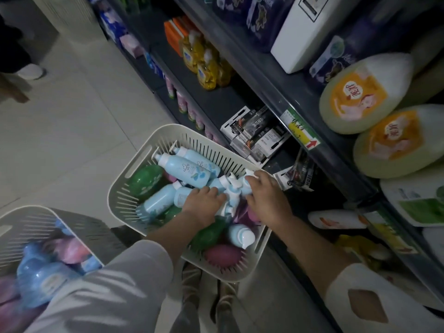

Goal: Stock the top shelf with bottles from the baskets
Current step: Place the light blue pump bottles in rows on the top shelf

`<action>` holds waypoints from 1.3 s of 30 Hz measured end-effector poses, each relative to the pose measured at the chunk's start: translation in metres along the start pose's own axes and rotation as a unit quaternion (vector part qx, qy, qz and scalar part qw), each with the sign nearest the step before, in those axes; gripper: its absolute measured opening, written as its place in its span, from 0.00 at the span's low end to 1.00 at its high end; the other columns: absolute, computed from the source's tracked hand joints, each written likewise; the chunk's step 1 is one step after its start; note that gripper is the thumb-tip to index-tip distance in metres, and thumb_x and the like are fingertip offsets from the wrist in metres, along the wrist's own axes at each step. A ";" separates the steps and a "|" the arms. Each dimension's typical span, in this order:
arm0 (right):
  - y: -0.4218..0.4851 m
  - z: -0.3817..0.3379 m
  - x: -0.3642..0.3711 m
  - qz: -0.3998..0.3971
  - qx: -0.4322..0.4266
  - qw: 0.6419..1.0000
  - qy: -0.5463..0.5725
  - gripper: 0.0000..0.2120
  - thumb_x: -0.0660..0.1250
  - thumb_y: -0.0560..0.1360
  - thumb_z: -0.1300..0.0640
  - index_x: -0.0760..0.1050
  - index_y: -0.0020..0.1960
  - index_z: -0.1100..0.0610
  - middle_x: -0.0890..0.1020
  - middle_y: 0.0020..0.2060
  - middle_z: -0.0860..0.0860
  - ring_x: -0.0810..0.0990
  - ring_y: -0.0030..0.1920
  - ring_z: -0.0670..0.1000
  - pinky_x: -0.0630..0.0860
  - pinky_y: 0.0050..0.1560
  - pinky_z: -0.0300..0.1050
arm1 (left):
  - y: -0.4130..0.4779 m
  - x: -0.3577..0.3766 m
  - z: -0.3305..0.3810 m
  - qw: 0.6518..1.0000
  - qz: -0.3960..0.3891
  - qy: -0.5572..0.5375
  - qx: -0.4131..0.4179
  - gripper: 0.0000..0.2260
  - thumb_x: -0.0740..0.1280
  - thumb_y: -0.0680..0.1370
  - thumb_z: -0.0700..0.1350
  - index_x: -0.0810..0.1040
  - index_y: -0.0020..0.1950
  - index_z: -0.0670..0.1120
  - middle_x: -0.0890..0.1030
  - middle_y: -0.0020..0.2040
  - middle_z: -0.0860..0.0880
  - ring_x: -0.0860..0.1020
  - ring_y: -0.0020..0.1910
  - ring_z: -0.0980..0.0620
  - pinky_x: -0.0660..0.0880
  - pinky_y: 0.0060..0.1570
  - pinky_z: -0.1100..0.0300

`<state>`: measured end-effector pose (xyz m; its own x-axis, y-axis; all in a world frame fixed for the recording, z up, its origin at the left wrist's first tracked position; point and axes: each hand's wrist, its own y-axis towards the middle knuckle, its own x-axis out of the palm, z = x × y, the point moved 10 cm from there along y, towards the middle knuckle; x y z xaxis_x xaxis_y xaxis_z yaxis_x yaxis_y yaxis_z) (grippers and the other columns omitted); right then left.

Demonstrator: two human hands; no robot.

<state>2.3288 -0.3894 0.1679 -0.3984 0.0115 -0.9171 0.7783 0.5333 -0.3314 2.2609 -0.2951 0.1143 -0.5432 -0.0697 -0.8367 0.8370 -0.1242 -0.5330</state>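
Note:
A cream slotted basket [144, 150] stands on the floor by the shelving. It holds several light blue pump bottles [189, 169], green bottles [144, 180] and pink ones [222, 254]. Both hands reach into it. My left hand [203, 200] curls over a light blue bottle near the basket's middle. My right hand [265, 192] grips the white pump tops of light blue bottles at the basket's right rim. A second basket [26, 217] at the lower left holds blue and pink bottles, blurred.
Dark shelving [271, 87] runs along the right with yellow soap bottles [204, 66], boxed goods [254, 133], white and orange-labelled bottles [360, 94] and a price tag [302, 131]. Pale tiled floor [72, 131] lies left. Another person's shoe [30, 70] shows at the far left.

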 end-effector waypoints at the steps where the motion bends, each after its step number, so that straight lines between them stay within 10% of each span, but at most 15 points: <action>1: -0.001 0.005 0.004 -0.004 0.011 1.000 0.008 0.24 0.65 0.76 0.56 0.66 0.70 0.57 0.66 0.70 0.57 0.65 0.68 0.60 0.67 0.67 0.52 | 0.002 0.002 0.001 1.000 0.002 0.002 -0.006 0.31 0.68 0.74 0.48 0.58 0.73 0.50 0.67 0.68 0.45 0.66 0.68 0.43 0.64 0.66 0.49; 6: 0.004 0.024 0.027 -0.040 0.103 0.987 0.112 0.35 0.66 0.75 0.57 0.53 0.76 0.61 0.65 0.71 0.60 0.64 0.71 0.59 0.61 0.71 0.48 | -0.002 -0.002 -0.010 0.996 0.048 -0.070 -0.031 0.27 0.68 0.74 0.46 0.63 0.70 0.46 0.71 0.65 0.46 0.69 0.66 0.44 0.67 0.62 0.51; 13: 0.016 0.031 0.026 0.028 0.215 0.957 0.191 0.22 0.70 0.73 0.55 0.65 0.62 0.59 0.78 0.58 0.59 0.78 0.57 0.61 0.74 0.54 0.50 | -0.024 -0.019 -0.061 0.922 0.142 -0.334 -0.133 0.27 0.72 0.72 0.48 0.68 0.68 0.45 0.73 0.63 0.44 0.73 0.61 0.42 0.72 0.56 0.50; 21: 0.017 0.017 0.006 0.042 0.148 0.985 0.081 0.17 0.67 0.76 0.51 0.70 0.60 0.57 0.81 0.53 0.60 0.80 0.53 0.61 0.74 0.48 0.48 | -0.040 -0.036 -0.062 0.893 0.172 -0.392 -0.141 0.27 0.72 0.72 0.47 0.68 0.68 0.45 0.74 0.64 0.44 0.73 0.61 0.43 0.71 0.57 0.54; 39: -0.091 -0.004 -0.246 0.183 0.135 0.953 0.201 0.19 0.69 0.73 0.45 0.72 0.58 0.55 0.81 0.50 0.58 0.78 0.53 0.60 0.72 0.46 0.48 | -0.141 -0.289 -0.009 0.852 0.301 -0.428 -0.005 0.21 0.75 0.70 0.46 0.74 0.60 0.44 0.78 0.52 0.50 0.75 0.51 0.52 0.70 0.48 0.58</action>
<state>2.3543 -0.4371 0.4248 -0.1888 0.5064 -0.8414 0.9754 0.1962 -0.1008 2.3000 -0.2482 0.4299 0.1393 -0.8149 -0.5626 0.9792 0.1979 -0.0442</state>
